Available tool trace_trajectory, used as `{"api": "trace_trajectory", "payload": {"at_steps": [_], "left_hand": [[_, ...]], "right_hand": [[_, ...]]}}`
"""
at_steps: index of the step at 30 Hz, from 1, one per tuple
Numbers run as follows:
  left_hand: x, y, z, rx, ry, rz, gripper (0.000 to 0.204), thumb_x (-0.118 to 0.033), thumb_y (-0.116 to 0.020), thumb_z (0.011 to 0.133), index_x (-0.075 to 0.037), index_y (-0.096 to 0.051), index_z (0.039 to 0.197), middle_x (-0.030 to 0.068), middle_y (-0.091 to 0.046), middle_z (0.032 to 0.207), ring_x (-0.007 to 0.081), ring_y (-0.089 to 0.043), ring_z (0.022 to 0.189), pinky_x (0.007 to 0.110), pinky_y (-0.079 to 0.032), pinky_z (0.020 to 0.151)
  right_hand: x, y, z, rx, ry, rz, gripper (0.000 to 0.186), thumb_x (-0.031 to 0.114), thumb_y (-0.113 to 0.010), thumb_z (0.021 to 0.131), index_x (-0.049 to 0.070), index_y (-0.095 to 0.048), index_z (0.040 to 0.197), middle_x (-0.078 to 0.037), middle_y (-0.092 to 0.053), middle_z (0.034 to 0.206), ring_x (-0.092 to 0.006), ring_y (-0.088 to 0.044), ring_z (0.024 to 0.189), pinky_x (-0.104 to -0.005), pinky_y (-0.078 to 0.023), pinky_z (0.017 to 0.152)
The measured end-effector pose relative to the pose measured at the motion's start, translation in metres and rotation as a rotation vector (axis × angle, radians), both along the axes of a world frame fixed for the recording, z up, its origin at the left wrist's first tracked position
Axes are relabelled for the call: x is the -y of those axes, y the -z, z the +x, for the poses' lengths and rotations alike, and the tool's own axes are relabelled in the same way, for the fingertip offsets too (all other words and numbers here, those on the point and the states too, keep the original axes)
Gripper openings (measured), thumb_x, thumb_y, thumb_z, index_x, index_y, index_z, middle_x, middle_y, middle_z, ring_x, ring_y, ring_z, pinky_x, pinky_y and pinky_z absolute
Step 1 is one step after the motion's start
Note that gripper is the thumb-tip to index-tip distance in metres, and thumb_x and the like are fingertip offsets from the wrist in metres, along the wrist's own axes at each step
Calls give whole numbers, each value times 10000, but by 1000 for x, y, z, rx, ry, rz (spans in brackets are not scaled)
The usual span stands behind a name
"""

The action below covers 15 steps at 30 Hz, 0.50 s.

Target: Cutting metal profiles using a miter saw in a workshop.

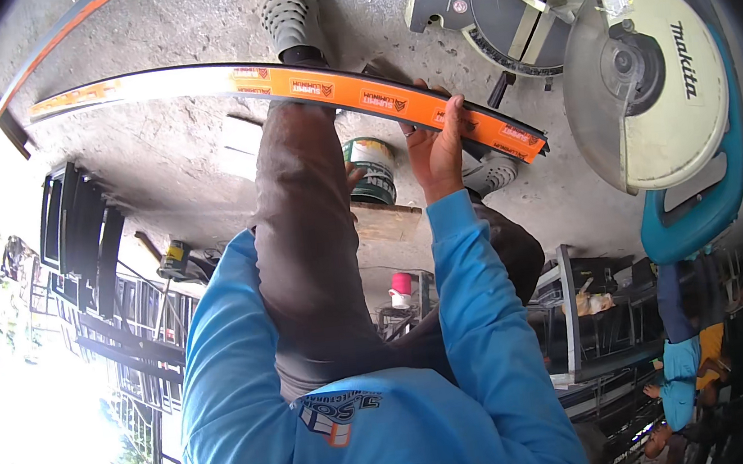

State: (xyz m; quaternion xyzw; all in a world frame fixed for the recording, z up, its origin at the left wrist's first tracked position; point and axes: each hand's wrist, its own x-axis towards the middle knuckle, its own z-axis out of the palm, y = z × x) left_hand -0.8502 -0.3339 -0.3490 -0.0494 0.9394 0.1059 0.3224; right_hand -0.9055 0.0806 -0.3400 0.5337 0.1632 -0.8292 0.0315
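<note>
A long metal profile [311, 86] covered in orange film with a dark edge runs across the view, its near end at the right. My right hand [437, 151] is closed around it close to that end, thumb along the film. My left arm passes behind my raised leg. Only some fingertips of my left hand [355, 177] show beside the knee; they look apart, with nothing visible in them, and the palm is hidden. A miter saw [644, 67] with a pale blade guard and teal handle stands to the right of the profile's end.
A green paint can [372, 173] and a wooden board [389, 223] lie between my legs. Dark metal bars [82, 231] are stacked at the left, near a small can [174, 260]. Another orange strip [52, 39] is at far left. A person [680, 372] is at lower right beside metal racks.
</note>
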Motion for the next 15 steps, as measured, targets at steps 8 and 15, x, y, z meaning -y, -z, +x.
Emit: {"api": "trace_trajectory", "payload": {"at_steps": [8,15], "left_hand": [[-9,4,-14,192,53,-15,403,-166,-771,784,-44,-533,1085,148,-590,967,327,-611,872,444,-508,761],[-36,9,-107,229,134,-43,379,-149,-763,791,-44,-539,1077,146,-596,953,318,-620,850,436,-516,743]], "right_hand": [[-1,31,8,-65,-11,-21,392,428,-585,996,119,-513,1226,-115,-594,1310,-216,-615,1167,-391,-563,954],[-3,65,8,-16,-45,-15,414,463,-541,1011,141,-511,1271,-100,-614,1256,-235,-624,1154,-397,-569,927]]}}
